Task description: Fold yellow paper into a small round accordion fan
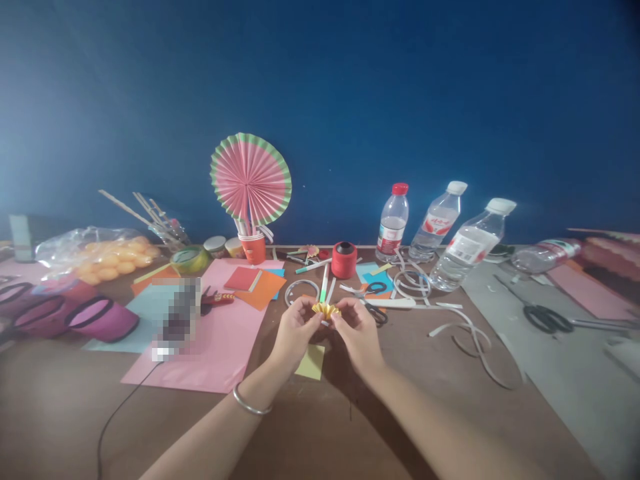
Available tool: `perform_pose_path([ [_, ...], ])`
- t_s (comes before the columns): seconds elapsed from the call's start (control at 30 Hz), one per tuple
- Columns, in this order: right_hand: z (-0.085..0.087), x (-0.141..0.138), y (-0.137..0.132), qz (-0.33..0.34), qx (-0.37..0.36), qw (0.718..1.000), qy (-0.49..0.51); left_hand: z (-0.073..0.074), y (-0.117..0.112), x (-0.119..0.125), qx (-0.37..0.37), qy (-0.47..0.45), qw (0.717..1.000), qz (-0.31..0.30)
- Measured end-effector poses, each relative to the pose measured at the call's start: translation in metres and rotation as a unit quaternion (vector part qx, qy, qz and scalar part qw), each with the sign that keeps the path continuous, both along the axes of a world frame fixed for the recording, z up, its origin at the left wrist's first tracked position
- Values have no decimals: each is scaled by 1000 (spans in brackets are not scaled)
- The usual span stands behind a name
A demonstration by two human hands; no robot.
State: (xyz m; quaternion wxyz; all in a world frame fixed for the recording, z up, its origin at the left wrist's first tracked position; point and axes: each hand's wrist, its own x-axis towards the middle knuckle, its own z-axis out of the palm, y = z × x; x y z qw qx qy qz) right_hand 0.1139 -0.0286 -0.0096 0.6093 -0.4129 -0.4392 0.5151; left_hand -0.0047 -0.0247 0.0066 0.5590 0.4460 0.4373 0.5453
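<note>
Between my two hands, above the middle of the table, is a small piece of yellow pleated paper (326, 311), its folds fanned out. My left hand (296, 328) pinches its left end between thumb and fingers. At the right end, my right hand (359, 328) pinches it the same way. Just below the left hand lies a pale yellow paper square (311, 363). Behind the pleated paper are a green-and-white stick (324, 283) and scissors (376, 289) with dark handles, partly hidden by the right hand.
A pink pleated fan (250, 177) stands in a red cup (253, 249). Beside it are pink paper (220, 360) and a pixelated device (177, 317) with a cable. A red thread spool (344, 260), water bottles (470, 243), white strips (473, 323) and larger scissors (547, 319) lie around.
</note>
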Motion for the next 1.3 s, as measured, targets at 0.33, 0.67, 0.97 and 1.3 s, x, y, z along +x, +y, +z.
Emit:
perform_pose_path([
  [0.33,-5,0,2,-4,1,1000,-21,-1,1,-2,-20,2,1000,-18],
  [0.67,-11,-1,6,5,-13,999,34,-2,4,-3,-37,-75,996,-25],
  [0.97,-5,1,4,-3,-29,1000,-4,-1,2,-5,26,129,991,0],
  [1.3,2,1,0,18,-39,999,1,-3,1,-5,48,158,986,-12],
])
